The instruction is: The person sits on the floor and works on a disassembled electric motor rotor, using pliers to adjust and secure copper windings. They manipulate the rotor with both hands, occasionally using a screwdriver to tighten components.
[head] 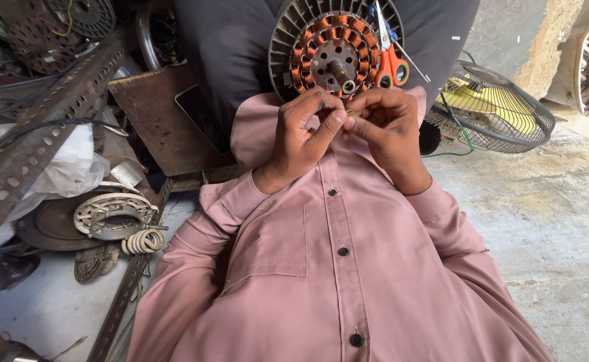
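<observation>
A round fan motor stator (335, 48) with copper windings and a grey finned rim rests on my lap, its central shaft pointing up. My left hand (301, 137) and my right hand (388, 131) meet just below it, fingertips pinched together on a small thin piece, likely a wire end (349, 112). What exactly is pinched is too small to tell. Orange-handled scissors (389, 60) lie against the stator's right side. My pink buttoned shirt (335, 268) fills the lower view.
To the left, perforated metal angle bars (46, 127), a rusty metal plate (160, 121), a white plastic bag (73, 167), round motor parts (110, 214) and a coiled spring (144, 241). A wire fan guard with yellow blades (492, 107) lies at right on the concrete floor (549, 221).
</observation>
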